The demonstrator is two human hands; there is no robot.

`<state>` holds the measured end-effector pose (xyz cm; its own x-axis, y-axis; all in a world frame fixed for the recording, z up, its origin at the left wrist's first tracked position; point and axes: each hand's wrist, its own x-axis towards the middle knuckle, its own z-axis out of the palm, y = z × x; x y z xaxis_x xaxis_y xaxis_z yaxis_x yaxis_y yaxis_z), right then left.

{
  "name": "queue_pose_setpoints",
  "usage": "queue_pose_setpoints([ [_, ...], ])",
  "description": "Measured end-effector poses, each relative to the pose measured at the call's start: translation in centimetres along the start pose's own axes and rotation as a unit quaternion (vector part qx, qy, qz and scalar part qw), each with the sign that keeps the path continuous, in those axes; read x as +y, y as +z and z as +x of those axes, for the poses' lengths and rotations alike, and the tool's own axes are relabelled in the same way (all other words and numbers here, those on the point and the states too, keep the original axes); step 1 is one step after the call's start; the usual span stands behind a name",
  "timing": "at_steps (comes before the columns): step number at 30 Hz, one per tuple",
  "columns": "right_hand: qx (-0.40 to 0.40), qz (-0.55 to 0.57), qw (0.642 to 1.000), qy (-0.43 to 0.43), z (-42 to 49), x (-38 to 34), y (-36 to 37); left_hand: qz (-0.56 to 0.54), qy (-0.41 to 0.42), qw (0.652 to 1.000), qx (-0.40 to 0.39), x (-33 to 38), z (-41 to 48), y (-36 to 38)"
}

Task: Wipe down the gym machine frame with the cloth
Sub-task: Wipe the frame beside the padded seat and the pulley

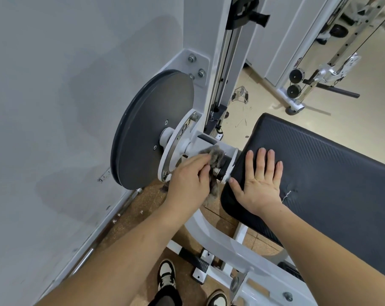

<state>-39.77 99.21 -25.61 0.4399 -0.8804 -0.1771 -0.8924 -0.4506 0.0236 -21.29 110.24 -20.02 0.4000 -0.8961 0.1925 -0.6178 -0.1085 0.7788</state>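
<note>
A grey, fluffy cloth (216, 156) is gripped in the left hand (187, 180), whose fingers are curled round it. It is pressed against the pivot of the white machine frame (211, 237). The cloth is found just right of a large dark grey disc (151, 131) and just left of the black pad (319, 173). It touches the black hub and a bolt at the pad's edge, and a loose end is seen hanging below the hand.

The right hand (261, 184) is laid flat on the near left corner of the pad. Its fingers are straight and slightly spread, and nothing is held in it.

A white round plate with holes (176, 146) is seen between the disc and the cloth. A pale grey wall (54, 107) is seen to the left.

At the near edge, two black-and-white shoes (166, 274) are planted on the brown floor beside the frame's low bars. At the far right, a cable machine (319, 71) with small black pulleys is seen well apart from the hands.
</note>
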Motion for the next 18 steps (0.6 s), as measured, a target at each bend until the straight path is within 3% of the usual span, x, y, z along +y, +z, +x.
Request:
queue_pose_setpoints([
  [3, -0.017, 0.013, 1.0, 0.005, 0.3, 0.0, -0.2, -0.069, 0.054, 0.996, 0.014, 4.0, 1.8, -0.1],
  [6, -0.012, 0.041, 0.999, -0.007, 0.0, 0.3, -1.4, 0.006, 0.111, 0.992, -0.058, 4.1, 1.8, 1.5],
  [9, 0.119, 0.015, 0.992, -0.048, -0.6, 3.5, -2.4, 0.124, 0.128, 0.982, -0.058, 2.3, 1.3, 3.5],
  [11, 0.15, -0.039, 0.985, -0.071, -0.8, 5.7, -2.2, 0.189, 0.141, 0.969, -0.074, 2.1, 1.3, 4.5],
  [18, 0.176, 0.04, 0.983, -0.014, 0.0, 5.0, -1.1, 0.168, 0.068, 0.952, -0.245, 4.5, 5.9, 4.2],
])
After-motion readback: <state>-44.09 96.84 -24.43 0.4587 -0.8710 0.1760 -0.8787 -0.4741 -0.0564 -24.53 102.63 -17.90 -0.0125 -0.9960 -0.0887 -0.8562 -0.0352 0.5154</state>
